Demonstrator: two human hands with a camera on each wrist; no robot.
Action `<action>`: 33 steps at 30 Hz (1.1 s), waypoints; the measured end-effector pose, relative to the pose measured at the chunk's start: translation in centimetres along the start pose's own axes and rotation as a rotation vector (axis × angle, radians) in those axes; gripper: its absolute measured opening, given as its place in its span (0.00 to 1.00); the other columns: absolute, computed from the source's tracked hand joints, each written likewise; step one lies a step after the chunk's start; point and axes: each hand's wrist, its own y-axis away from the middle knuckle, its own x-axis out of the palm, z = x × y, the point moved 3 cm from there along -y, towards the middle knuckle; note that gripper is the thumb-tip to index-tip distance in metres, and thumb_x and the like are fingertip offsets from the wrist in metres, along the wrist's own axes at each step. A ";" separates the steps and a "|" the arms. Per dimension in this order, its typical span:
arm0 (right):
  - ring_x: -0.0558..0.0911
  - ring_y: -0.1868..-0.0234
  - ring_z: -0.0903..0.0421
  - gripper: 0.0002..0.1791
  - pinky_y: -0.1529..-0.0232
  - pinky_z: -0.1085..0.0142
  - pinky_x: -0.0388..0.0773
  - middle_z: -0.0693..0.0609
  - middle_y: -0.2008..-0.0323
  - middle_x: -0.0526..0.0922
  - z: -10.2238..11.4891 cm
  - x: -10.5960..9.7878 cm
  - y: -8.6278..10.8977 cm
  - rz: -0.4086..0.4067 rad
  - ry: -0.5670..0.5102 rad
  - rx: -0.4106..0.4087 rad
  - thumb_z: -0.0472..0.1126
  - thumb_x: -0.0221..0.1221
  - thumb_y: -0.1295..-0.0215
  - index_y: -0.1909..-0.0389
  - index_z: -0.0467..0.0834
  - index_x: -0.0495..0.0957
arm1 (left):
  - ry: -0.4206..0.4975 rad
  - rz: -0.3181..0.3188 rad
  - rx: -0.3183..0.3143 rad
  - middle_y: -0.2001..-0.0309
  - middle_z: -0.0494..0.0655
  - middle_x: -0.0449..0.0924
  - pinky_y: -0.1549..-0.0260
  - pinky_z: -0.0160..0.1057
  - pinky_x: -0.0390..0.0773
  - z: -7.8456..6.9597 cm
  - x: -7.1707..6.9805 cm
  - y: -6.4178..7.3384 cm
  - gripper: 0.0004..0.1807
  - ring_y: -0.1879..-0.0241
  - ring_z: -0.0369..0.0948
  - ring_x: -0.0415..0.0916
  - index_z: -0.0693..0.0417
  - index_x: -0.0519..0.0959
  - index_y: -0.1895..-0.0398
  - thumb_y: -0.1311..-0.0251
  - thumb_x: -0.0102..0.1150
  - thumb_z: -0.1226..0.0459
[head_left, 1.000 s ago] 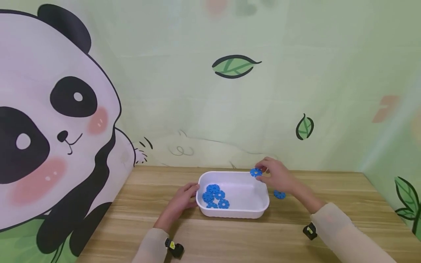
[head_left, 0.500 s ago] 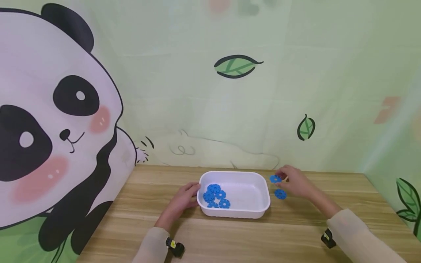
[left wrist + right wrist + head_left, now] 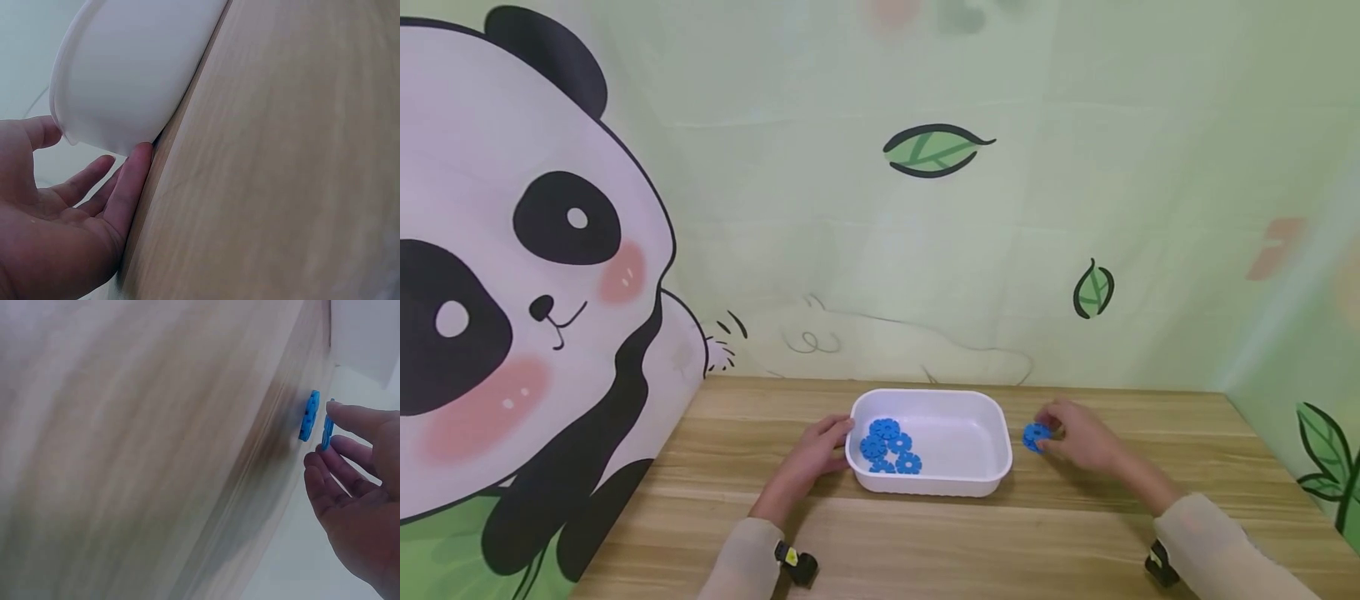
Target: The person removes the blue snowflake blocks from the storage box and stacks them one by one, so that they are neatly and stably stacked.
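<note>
A white plastic bin (image 3: 932,485) stands on the table with several blue snowflake discs (image 3: 887,446) inside, gathered toward its left end. My left hand (image 3: 811,457) rests against the bin's left end. In the left wrist view, the left hand (image 3: 69,212) touches the bin's wall (image 3: 137,81) with loosely extended fingers. To the right of the bin, my right hand (image 3: 1082,437) pinches a blue snowflake disc (image 3: 328,428) between thumb and fingertips. Just below that disc, another blue snowflake disc (image 3: 309,417) lies on the table, with a narrow gap between them.
The wooden table (image 3: 940,550) reaches back to a green wall covering (image 3: 820,208) printed with a panda and leaves. A wrist camera (image 3: 797,567) is strapped to the left sleeve, another wrist camera (image 3: 1161,565) to the right one.
My right hand has moved right, from over the bin's right rim to beyond it, then down with the pinched disc over the one on the table. The left hand stays at the bin.
</note>
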 end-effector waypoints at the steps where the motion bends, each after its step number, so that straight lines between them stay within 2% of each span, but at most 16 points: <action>1: 0.83 0.52 0.45 0.16 0.49 0.46 0.86 0.44 0.55 0.83 0.0 0.0 0.1 0.000 -0.002 0.008 0.34 0.72 0.34 0.49 0.31 0.81 | -0.003 -0.001 -0.001 0.31 0.62 0.74 0.43 0.48 0.85 0.0 0.0 0.0 0.35 0.33 0.56 0.75 0.61 0.70 0.25 0.21 0.52 0.45; 12: 0.83 0.52 0.47 0.18 0.48 0.48 0.86 0.45 0.54 0.83 -0.4 0.4 0.2 0.011 -0.009 0.028 0.35 0.72 0.33 0.47 0.32 0.82 | -0.008 -0.012 -0.010 0.31 0.61 0.74 0.43 0.47 0.85 0.3 0.0 -0.2 0.34 0.33 0.56 0.75 0.60 0.70 0.25 0.20 0.52 0.45; 33: 0.83 0.53 0.46 0.17 0.48 0.45 0.85 0.45 0.55 0.84 -0.7 1.1 0.3 -0.001 0.015 -0.003 0.35 0.73 0.36 0.50 0.32 0.82 | -0.014 -0.014 -0.011 0.31 0.60 0.75 0.43 0.47 0.85 0.2 -0.1 -0.2 0.34 0.33 0.55 0.76 0.59 0.70 0.25 0.21 0.53 0.44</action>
